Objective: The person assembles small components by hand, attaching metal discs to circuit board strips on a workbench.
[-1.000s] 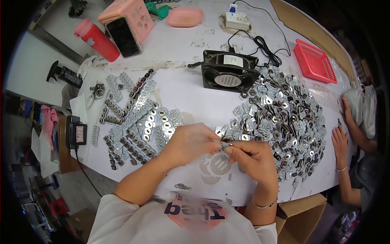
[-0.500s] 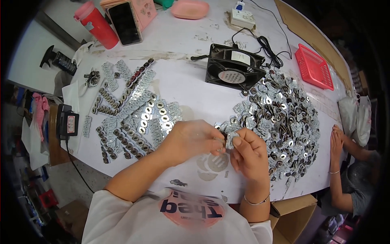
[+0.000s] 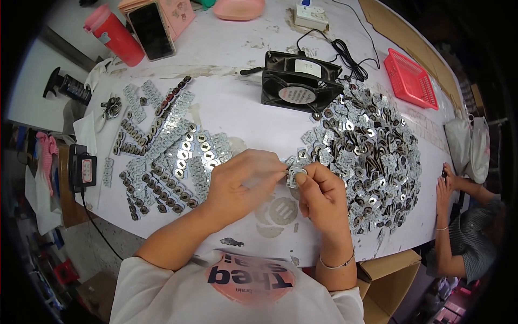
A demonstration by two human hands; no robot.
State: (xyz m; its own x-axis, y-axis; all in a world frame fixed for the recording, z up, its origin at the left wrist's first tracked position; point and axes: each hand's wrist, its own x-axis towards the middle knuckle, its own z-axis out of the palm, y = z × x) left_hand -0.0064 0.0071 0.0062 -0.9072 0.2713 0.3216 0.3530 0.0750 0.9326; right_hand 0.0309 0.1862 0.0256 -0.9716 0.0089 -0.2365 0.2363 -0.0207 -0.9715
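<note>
In front of my chest both hands meet over the table. My right hand [image 3: 324,197] pinches a small silvery strip of button-like pieces [image 3: 294,174] between thumb and forefinger. My left hand [image 3: 243,182] is at the strip's left side, its thumb and fingertips closed together; motion blurs it, and what lies between the tips is too small to make out. To the left lie several strips of round metal button-like pieces [image 3: 186,147], some in rows, some overlapping. Right of my hands spreads a large heap of similar small pieces [image 3: 372,162].
A black fan [image 3: 302,83] stands behind the heap, its cable running to a white power box [image 3: 311,17]. A pink basket [image 3: 411,78] is at the far right. A phone [image 3: 151,32] and red bottle [image 3: 114,35] stand far left. Another person's hands [image 3: 444,189] rest at the right edge.
My hands have moved slightly up the picture and left, still together at the silvery strip. The surrounding scene has shifted slightly left in view.
</note>
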